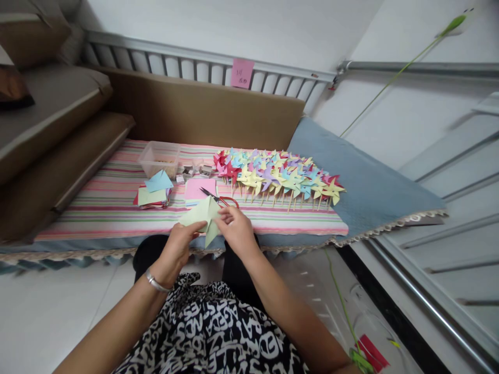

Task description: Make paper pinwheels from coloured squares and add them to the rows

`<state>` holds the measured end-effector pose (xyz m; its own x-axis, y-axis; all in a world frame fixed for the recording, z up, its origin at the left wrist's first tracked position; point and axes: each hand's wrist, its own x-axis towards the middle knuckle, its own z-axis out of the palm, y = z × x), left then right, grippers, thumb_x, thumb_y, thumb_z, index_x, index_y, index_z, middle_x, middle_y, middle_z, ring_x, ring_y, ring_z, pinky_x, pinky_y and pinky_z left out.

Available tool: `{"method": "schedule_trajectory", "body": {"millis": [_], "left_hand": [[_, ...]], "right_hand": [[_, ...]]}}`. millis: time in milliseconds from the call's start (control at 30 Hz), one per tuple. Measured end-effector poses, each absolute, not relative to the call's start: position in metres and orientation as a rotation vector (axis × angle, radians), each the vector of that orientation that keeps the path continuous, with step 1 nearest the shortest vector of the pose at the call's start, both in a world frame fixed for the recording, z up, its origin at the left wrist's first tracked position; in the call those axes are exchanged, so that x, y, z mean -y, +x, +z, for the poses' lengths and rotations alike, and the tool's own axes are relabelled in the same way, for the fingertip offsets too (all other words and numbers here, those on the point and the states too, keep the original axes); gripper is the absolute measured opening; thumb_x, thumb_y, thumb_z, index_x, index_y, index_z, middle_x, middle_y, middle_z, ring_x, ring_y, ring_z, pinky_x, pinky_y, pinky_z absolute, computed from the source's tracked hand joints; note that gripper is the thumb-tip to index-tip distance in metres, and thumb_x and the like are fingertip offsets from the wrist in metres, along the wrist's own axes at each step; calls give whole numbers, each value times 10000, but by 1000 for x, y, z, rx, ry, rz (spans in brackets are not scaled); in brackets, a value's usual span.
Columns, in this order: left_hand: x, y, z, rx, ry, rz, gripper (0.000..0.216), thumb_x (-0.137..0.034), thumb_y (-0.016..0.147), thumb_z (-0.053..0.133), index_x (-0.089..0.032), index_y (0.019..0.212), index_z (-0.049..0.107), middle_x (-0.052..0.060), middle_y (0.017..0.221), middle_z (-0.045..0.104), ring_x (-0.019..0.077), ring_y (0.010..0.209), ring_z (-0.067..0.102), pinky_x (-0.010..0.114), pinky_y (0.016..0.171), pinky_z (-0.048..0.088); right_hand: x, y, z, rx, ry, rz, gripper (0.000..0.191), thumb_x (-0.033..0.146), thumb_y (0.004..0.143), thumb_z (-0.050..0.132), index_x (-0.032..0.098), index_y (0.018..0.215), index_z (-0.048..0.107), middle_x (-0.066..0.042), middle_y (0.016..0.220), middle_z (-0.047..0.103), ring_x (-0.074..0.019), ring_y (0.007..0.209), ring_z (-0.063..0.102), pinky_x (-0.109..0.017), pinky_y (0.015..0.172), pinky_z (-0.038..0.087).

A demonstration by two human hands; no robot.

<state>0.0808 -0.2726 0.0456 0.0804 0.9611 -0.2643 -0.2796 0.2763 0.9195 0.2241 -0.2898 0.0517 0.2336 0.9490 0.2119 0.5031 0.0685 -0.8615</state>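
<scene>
Both my hands hold a pale green paper square, partly folded, just above the front edge of a striped cloth. My left hand pinches its lower left corner; a silver bangle circles that wrist. My right hand pinches the paper's right side with the fingers closed. Red-handled scissors lie just behind the paper, on a pink sheet.
Rows of several coloured paper pinwheels on sticks lie at the right of the cloth. A stack of coloured paper, a clear plastic box and small metal clips sit at left. Brown cushions rise at far left.
</scene>
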Motion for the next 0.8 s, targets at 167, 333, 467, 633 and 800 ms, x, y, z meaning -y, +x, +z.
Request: {"method": "schedule_trajectory", "body": {"millis": [167, 333, 467, 633, 800], "left_hand": [[271, 77, 51, -1071, 843, 954, 292, -265, 516, 789, -149, 770, 705, 54, 828, 714, 183, 735, 604, 299, 678, 436], [275, 79, 53, -1054, 902, 877, 296, -254, 542, 768, -147, 812, 710, 53, 816, 710, 177, 725, 596, 297, 678, 420], [278, 79, 48, -1024, 865, 906, 332, -267, 564, 770, -154, 870, 709, 51, 827, 715, 173, 739, 598, 291, 696, 416], [278, 83, 42, -982, 794, 990, 235, -253, 550, 781, -139, 739, 703, 29, 688, 696, 136, 639, 581, 255, 660, 409], [273, 84, 43, -972, 759, 1071, 194, -222, 504, 786, -146, 616, 648, -13, 561, 637, 107, 521, 526, 234, 560, 390]], "right_hand": [[285, 237, 62, 1288, -1440, 923, 546, 235, 633, 707, 223, 1157, 553, -48, 997, 674, -214, 926, 633, -360, 816, 494], [284, 232, 65, 1254, -1272, 1209, 534, 174, 572, 700, 200, 1093, 583, -24, 923, 679, -216, 844, 631, -334, 741, 501], [284, 229, 64, 1163, -1264, 1206, 487, 153, 548, 694, 201, 1025, 609, 2, 872, 672, -204, 814, 621, -320, 750, 489], [281, 222, 56, 992, -1203, 1178, 466, 179, 550, 709, 197, 1000, 591, 6, 854, 672, -193, 789, 624, -308, 741, 485], [284, 217, 52, 971, -1170, 1165, 475, 230, 629, 670, 189, 1086, 546, -20, 852, 672, -192, 750, 634, -313, 694, 505]]}}
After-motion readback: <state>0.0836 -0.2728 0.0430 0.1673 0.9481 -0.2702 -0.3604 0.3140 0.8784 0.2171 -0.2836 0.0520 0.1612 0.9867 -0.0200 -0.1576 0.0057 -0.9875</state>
